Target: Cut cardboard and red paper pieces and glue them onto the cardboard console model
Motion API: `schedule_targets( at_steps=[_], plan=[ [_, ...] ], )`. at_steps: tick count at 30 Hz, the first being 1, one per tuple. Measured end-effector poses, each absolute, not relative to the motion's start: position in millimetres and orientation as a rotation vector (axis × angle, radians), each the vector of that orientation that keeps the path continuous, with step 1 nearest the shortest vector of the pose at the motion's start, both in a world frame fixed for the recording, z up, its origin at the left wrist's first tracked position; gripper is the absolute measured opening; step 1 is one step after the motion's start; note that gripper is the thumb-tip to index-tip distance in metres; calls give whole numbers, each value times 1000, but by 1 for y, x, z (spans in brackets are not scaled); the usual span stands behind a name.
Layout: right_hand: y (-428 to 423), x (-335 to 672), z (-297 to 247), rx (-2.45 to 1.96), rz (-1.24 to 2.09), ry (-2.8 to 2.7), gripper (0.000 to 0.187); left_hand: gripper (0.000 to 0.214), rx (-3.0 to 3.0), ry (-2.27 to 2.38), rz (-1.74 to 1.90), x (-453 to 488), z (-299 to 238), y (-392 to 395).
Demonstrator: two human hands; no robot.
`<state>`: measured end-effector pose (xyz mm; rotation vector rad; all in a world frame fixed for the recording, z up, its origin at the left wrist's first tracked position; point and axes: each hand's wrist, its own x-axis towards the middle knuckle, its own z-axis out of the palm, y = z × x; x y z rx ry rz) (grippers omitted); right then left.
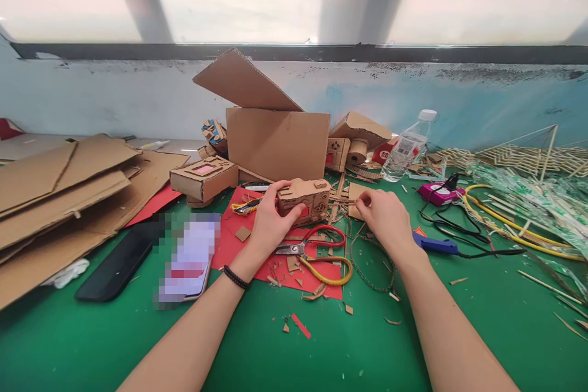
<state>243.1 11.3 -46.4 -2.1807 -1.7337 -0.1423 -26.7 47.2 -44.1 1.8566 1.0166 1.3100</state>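
Note:
My left hand (264, 223) grips a small cardboard model camera (312, 199), thumb on its near face and fingers over the far left side. To the right, my right hand (386, 217) is closed in a pinch beside a flat cardboard piece (355, 192); what lies between its fingertips is too small to make out. Scissors (326, 278) with red and yellow handles lie open below the model, on red paper (275, 272) strewn with cardboard scraps. A yellow utility knife (245, 207) rests left of the model. A thin cord (367, 286) loops under my right wrist.
Cardboard sheets (59, 190) are stacked at left, near a phone (190, 257) and a black case (114, 262). Behind stand another cardboard camera (204, 176), a cardboard box (278, 141) and a water bottle (407, 147). At right lie a blue glue gun (434, 244), cables and thin sticks.

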Motion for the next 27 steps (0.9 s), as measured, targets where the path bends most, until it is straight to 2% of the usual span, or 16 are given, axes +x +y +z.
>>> schedule_targets(
  at_steps=[3, 7, 11, 17, 21, 27],
  plan=[
    [12, 235, -38, -2002, -42, -1585, 25, 45, 1886, 1029, 1331, -28, -46, 50],
    [7, 209, -28, -1534, 260, -1307, 30, 47, 2025, 1026, 1429, -30, -48, 54],
    [-4, 169, -23, -1328, 468, -1354, 28, 47, 2167, 998, 1490, -32, -45, 54],
    [-14, 135, -19, -956, 1116, -1106, 34, 35, 2416, 982, 1693, -32, -26, 41],
    [-13, 134, -18, -845, 1335, -913, 34, 31, 2577, 873, 1799, -28, -16, 30],
    [-15, 135, -16, -891, 1404, -893, 39, 25, 2614, 820, 1749, -23, -15, 26]
  ],
)
